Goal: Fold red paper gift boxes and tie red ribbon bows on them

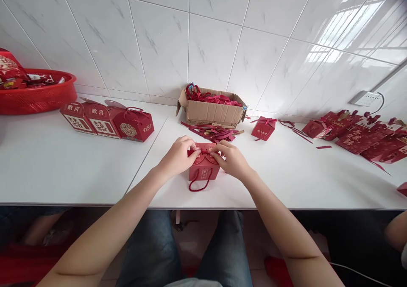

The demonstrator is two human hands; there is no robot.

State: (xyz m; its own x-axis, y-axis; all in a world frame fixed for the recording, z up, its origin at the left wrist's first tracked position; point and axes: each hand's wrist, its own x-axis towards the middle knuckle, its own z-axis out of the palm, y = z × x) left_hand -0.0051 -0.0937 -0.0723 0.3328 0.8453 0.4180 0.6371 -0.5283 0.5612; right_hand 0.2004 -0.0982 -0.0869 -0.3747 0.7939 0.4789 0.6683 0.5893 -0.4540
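In front of me a small red gift box [203,168] stands upright on the white table, and a twisted red cord handle [199,190] droops down its near side. A dark red ribbon [205,152] lies across the top of the box. My left hand [178,152] pinches the ribbon at its left side. From the right, my right hand [233,159] pinches the ribbon too, fingertips close to the box lid. Just behind the box lies a pile of loose red ribbons [216,132] on the table.
A cardboard carton [213,112] of red ribbons stands against the tiled wall. To the left are several red boxes [127,125] and a red plastic basket [38,94]. On the right sit a small bow-tied box [264,128] and several red gift boxes [365,136] below a power socket [366,98].
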